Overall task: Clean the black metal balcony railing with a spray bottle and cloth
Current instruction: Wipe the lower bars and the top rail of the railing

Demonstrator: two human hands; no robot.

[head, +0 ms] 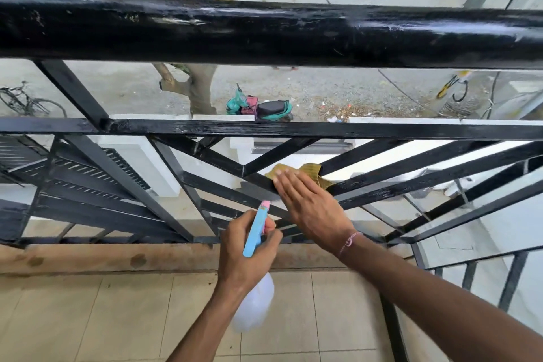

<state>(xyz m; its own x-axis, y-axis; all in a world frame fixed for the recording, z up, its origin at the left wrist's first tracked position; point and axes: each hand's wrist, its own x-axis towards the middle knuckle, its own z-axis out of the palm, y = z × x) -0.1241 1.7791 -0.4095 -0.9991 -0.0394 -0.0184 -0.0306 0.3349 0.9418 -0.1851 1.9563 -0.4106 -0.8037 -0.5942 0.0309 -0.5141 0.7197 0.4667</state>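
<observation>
The black metal railing fills the view, with a thick top rail, a flat middle bar and slanted lower bars. My right hand lies flat with straight fingers on a yellow-olive cloth, pressing it against a slanted lower bar. Just below and to the left, my left hand grips a spray bottle with a blue trigger head, a pink nozzle and a clear white body. The nozzle points up toward the lower bars, close to my right hand.
Beige floor tiles and a brown curb run under the railing. The railing turns a corner at the right. Far below lie a street, a tree trunk, a parked scooter and a bicycle.
</observation>
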